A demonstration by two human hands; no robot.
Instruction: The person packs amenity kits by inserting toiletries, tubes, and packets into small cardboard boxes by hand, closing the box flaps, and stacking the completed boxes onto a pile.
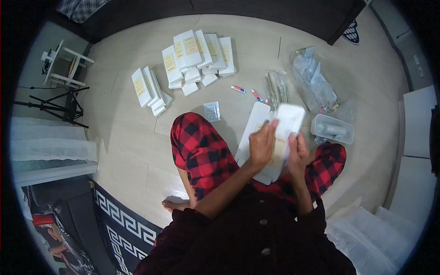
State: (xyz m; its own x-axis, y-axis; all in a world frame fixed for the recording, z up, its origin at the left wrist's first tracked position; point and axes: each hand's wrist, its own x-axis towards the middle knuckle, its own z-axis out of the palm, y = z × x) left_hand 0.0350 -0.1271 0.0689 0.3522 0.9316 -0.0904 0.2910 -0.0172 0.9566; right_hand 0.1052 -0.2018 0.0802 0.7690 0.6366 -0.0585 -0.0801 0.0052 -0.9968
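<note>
White box [292, 114] was above the lap, nearer the floor's [133, 137] right edge than its left. Right hand [298, 150] pinched its right side, thumb and fingers closed on the edge; left hand [261, 145] was curled at its left side, but blur hid whether it gripped or only pressed. A flat white piece [251, 126] leaned beside the left hand. Risks, as judged: a loose right pinch could let the box slip into the lap; pressing hard could crease the card; an elbow or knee swing could knock the clear tub [351, 137] toward the floor's right edge. The larger box pile [190, 50], near the floor's far edge, looked uneven and might slide if bumped. Box labels were tan with dark print, too small to read; red-white-blue tubes [238, 89] and silver packet [211, 111] also illegible.
</note>
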